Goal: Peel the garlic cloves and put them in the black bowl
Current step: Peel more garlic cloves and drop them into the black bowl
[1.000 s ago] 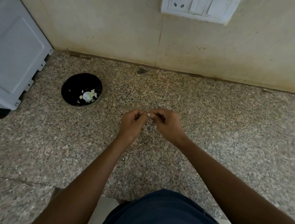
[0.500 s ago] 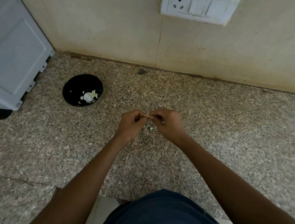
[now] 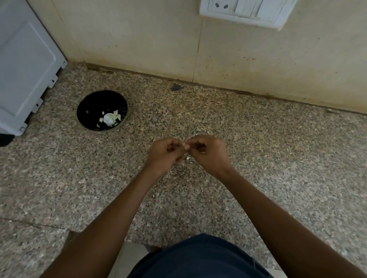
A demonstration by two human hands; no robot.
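Both hands, the left hand (image 3: pixel 164 152) and right hand (image 3: pixel 206 150), pinched a garlic clove (image 3: pixel 186 146) mid-counter, peeling unfinished. The black bowl (image 3: pixel 86 111), toward the counter's back-left, already held some garlic (image 3: pixel 109 118).

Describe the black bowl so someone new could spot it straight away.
Start at the white appliance in the counter's far left corner. Just right of its base sits the black bowl, round and dark against the speckled granite counter, with pale garlic inside.
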